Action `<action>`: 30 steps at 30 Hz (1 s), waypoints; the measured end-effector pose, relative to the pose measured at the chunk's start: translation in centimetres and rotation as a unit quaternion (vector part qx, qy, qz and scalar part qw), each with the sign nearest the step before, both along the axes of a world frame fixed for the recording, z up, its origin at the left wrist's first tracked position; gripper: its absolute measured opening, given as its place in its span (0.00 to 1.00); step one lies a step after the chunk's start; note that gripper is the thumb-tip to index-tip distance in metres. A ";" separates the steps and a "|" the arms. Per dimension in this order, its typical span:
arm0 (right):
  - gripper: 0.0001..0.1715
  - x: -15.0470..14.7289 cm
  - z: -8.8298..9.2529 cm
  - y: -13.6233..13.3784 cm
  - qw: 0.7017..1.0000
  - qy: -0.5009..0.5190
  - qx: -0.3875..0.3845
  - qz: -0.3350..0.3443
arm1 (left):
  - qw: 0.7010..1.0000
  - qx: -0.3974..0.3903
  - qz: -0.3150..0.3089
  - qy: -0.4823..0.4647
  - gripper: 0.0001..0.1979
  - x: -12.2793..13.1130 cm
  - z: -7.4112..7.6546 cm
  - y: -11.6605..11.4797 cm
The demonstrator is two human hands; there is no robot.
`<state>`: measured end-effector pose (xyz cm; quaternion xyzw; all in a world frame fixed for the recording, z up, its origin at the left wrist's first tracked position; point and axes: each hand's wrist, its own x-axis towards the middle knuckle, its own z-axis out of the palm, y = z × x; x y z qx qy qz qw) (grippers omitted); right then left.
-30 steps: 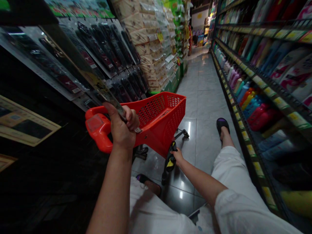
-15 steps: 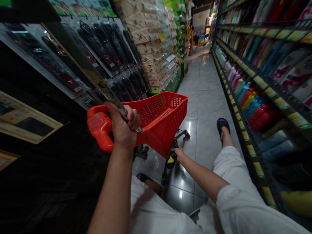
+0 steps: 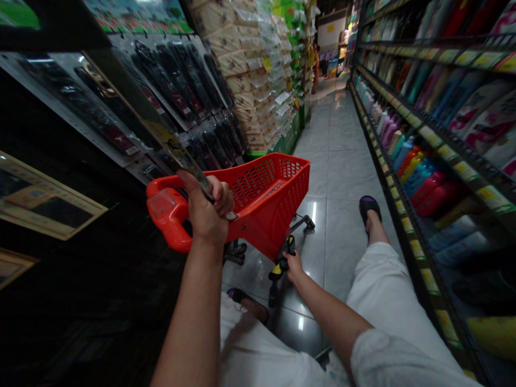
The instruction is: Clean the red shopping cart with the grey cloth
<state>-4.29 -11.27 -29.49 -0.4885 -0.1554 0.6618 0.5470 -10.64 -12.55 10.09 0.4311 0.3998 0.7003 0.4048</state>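
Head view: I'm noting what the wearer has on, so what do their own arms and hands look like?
The left hand and right hand are both gloveless, with no ring or watch to be seen. The left forearm is bare, its sleeve out of view; the right arm runs into a loose white sleeve.

Slanting up and leftward as a long, narrow, dull strip [image 3: 169, 142], bearing yellow partway along, running through the left fingers [image 3: 220, 194]; tilting lower down as a black-and-yellow object [image 3: 277, 269] within the right fingers [image 3: 292, 259].
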 end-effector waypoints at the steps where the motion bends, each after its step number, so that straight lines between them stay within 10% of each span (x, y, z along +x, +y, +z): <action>1: 0.18 -0.3 -0.2 -1.0 1.000 0.009 -0.016 -0.005 | 1.000 0.000 -0.002 0.001 0.35 0.0 0.0 0.0; 21: 0.18 -2.8 6.2 -3.6 0.988 0.104 -0.113 -0.037 | 1.000 0.020 -0.020 0.008 0.34 0.0 -0.3 0.4; 26: 0.27 -2.9 11.9 -2.3 0.993 0.106 0.046 -0.018 | 0.999 0.021 -0.025 0.006 0.34 -0.2 -0.4 0.6; 30: 0.28 -1.7 12.4 -2.7 0.994 0.073 0.087 0.005 | 0.999 0.037 -0.033 0.010 0.34 -0.2 -0.5 0.7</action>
